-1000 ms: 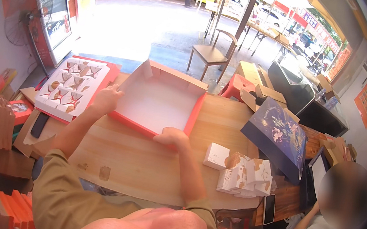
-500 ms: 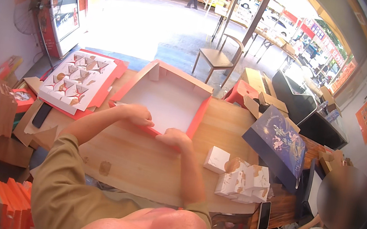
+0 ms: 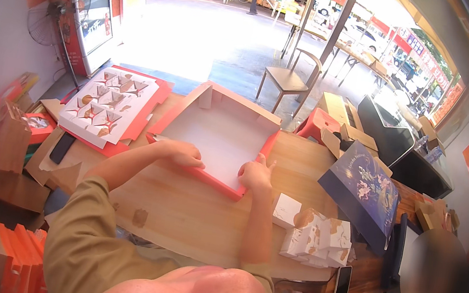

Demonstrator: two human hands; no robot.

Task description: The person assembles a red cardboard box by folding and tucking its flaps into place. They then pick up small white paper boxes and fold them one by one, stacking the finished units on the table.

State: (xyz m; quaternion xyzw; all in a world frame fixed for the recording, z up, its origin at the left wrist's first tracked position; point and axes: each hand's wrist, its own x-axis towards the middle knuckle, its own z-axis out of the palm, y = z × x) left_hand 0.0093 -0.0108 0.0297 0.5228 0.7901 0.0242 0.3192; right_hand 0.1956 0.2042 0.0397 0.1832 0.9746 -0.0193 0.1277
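Note:
A shallow open cardboard box, red outside and white inside, lies in the middle of the wooden table. My left hand is closed over its near wall, fingers curled at the top edge. At the near right corner, my right hand grips the right wall, with fingers on both sides of the edge. To the left lies a white insert sheet with several folded cut-outs, resting on a flat red cardboard piece.
Small white-and-gold boxes are piled at right beside a dark blue illustrated box. Phones lie at both table sides, one dark, one near the edge. Beyond stand a chair and red stool. Another person sits at lower right.
My right hand has moved right along the near wall to the box's near right corner. My left hand stays on the near wall. The whole view has shifted slightly.

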